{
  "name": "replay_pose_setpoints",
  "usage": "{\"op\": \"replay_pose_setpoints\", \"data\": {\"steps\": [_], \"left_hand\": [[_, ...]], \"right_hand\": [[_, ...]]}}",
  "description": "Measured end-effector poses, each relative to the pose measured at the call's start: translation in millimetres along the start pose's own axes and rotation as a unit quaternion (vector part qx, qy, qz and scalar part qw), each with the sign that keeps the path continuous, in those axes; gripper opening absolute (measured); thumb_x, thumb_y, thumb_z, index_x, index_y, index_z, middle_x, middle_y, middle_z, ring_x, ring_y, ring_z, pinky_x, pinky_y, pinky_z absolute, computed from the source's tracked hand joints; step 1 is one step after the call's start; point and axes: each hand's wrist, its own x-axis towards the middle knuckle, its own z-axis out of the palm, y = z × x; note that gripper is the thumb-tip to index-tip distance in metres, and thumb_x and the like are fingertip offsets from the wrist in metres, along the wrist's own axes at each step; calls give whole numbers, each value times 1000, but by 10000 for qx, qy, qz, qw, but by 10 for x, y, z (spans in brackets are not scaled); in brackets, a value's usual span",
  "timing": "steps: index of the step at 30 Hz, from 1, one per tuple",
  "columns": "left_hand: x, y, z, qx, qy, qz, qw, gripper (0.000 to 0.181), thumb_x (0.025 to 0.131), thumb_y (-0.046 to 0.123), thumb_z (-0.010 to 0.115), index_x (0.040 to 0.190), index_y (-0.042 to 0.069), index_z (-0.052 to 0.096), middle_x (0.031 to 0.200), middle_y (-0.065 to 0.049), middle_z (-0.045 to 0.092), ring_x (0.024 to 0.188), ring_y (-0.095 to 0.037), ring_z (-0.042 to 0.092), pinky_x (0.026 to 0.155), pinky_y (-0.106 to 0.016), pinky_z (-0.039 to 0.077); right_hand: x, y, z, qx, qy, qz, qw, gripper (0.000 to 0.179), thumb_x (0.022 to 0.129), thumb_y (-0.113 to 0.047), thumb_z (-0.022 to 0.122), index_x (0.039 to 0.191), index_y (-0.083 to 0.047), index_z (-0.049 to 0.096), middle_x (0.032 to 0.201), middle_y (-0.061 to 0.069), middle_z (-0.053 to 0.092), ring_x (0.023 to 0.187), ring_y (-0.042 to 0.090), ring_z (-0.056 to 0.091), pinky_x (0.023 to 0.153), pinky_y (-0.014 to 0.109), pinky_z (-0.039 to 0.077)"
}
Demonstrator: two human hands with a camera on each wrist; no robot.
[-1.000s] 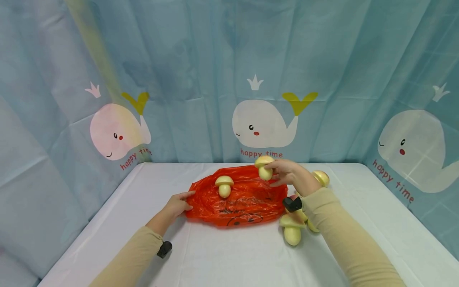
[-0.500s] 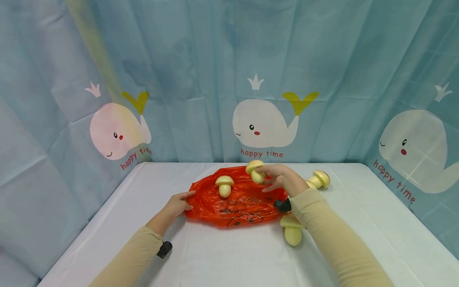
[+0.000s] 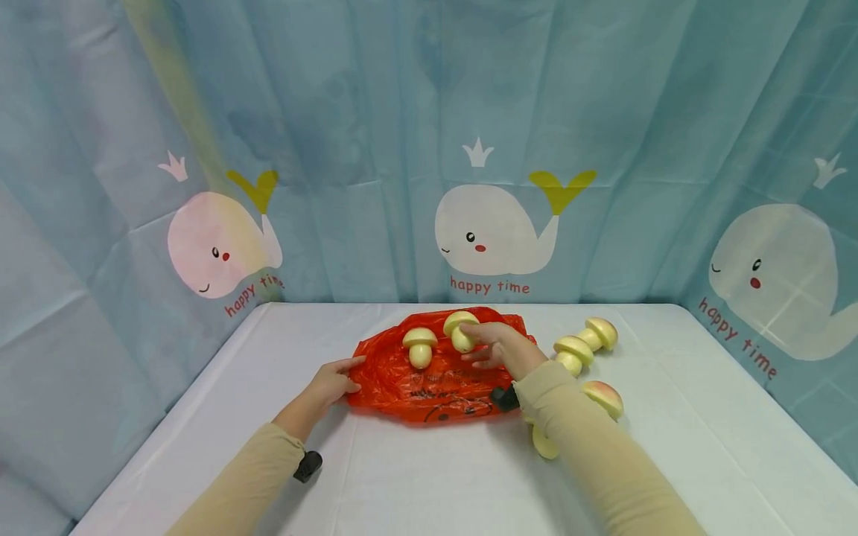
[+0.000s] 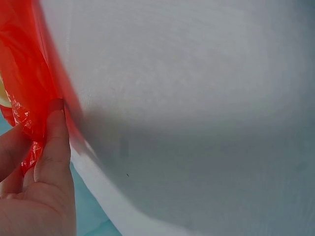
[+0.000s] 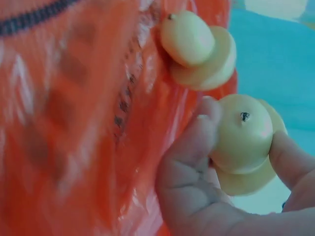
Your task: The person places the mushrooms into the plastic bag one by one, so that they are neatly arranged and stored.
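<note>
A red plastic bag (image 3: pixel 402 391) lies spread on the white table, one toy mushroom (image 3: pixel 420 348) resting on its left part. My left hand (image 3: pixel 333 381) pinches the bag's left edge; in the left wrist view, fingers (image 4: pixel 58 142) and thumb close on the thin red film. With my right hand (image 3: pixel 499 348) I grip a second mushroom (image 3: pixel 461 331) by its stem over the bag, to the right of the first. In the right wrist view this held mushroom (image 5: pixel 243 135) sits between thumb and fingers, its stem end facing the camera, close to the other mushroom (image 5: pixel 197 46).
Right of the bag lie several more mushrooms: a far pair (image 3: pixel 582 346), a pinkish-capped one (image 3: pixel 603 398), and one partly hidden under my right sleeve (image 3: pixel 544 443). A blue curtain (image 3: pixel 375 149) with whale prints hangs behind the white table (image 3: pixel 402 476).
My right hand has carried its mushroom left and slightly down over the bag, towards the mushroom lying there. More mushrooms at the right have come into sight. My left hand stays put.
</note>
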Motion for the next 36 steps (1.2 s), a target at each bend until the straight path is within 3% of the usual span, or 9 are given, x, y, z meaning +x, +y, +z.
{"op": "replay_pose_setpoints", "data": {"steps": [4,6,16,23,31,36], "left_hand": [[-10,3,-3,-9,-6,0,10000,59,89,-12,51,145,2,43,149,-28,30,112,-34,44,74,-26,49],[-14,13,-2,-29,-17,10,10000,59,88,-12,51,145,2,43,150,-28,30,112,-35,43,74,-26,48],[-29,49,3,-71,-50,-4,10000,59,89,-12,51,145,2,43,149,-28,31,112,-34,44,75,-28,49],[-19,33,3,-71,-29,-28,10000,59,88,-13,51,145,2,43,149,-28,31,109,-33,44,73,-26,48],[-26,49,8,-74,-25,-78,9999,59,89,-12,51,145,3,43,149,-27,31,112,-34,43,75,-26,49],[-25,56,5,-76,-23,-128,9999,59,90,-12,51,146,3,43,149,-28,31,111,-34,43,75,-26,49]], "right_hand": [[22,48,61,-14,156,-46,9999,47,96,-28,62,130,1,47,116,16,50,75,25,59,67,30,53],[40,72,74,13,181,-65,9998,46,96,-26,61,129,3,47,118,17,49,74,25,58,63,29,52],[141,169,135,-172,404,-5,9990,44,95,-19,62,130,0,43,116,21,49,77,29,59,74,36,54],[215,213,169,29,603,10,9982,38,93,-17,66,122,0,48,100,20,53,67,26,61,70,35,56],[122,199,205,132,670,195,9975,49,94,-7,61,136,-2,38,115,21,50,80,28,58,89,45,51],[129,224,210,128,678,70,9976,47,94,-4,59,135,7,40,123,24,49,92,33,61,91,46,50]]}}
